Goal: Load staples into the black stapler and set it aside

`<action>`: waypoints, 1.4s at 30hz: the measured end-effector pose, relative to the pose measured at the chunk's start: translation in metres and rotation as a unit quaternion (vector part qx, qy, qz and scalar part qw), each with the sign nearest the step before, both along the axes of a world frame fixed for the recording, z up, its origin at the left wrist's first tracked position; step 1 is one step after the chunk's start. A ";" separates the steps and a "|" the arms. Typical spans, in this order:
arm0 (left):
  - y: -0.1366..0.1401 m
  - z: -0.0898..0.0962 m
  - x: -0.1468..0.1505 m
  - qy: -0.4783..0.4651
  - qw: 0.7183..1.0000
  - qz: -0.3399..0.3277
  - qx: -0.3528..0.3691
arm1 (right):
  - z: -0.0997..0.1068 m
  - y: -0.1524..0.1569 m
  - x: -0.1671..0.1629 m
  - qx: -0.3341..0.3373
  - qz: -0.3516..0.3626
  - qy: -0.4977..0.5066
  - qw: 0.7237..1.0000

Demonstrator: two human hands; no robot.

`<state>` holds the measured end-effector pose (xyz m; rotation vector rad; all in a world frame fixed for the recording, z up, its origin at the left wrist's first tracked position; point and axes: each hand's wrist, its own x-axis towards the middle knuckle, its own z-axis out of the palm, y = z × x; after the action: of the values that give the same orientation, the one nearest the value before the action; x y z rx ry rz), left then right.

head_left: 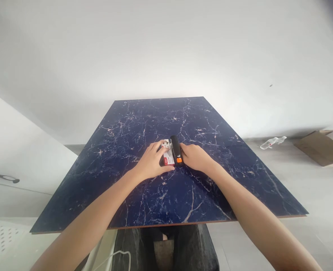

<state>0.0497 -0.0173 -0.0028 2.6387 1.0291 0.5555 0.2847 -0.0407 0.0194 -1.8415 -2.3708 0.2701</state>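
A small white-and-red box lies on the dark blue marbled table, with printing on its upper face. My left hand grips it from the left, its thumb at the near end and its fingers over the far end. Directly right of the box is a black stapler with an orange patch at its near end. My right hand is closed against the stapler's right side, its fingertips partly hidden. Box and stapler lie side by side, very close together.
A white wall rises behind the table. At left stands a white cabinet with a dark handle. On the floor at right are a clear plastic bottle and a cardboard box. A white cable hangs below the table's near edge.
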 end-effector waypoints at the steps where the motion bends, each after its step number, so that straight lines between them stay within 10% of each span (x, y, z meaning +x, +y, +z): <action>1: 0.001 -0.001 -0.001 0.004 1.000 -0.003 -0.007 | 0.000 0.000 0.000 0.000 -0.005 -0.003 1.000; 16: 0.012 -0.006 -0.009 -0.002 0.998 -0.009 -0.059 | 0.011 -0.009 -0.014 0.148 -0.097 0.190 0.966; 23: 0.021 0.002 -0.027 -0.286 0.952 0.103 -0.031 | 0.009 -0.024 -0.082 0.130 -0.097 0.058 0.985; 29: 0.037 -0.005 -0.041 -0.331 0.923 0.179 -0.076 | -0.002 -0.019 -0.114 0.114 -0.118 -0.061 0.985; 42: 0.033 -0.008 -0.041 -0.337 0.926 0.149 -0.083 | -0.003 0.009 -0.034 0.142 -0.196 -0.102 0.965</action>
<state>0.0086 0.0158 -0.0112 1.9052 1.1652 1.2629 0.2505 -0.0315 0.0163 -2.2139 -1.9584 -0.2972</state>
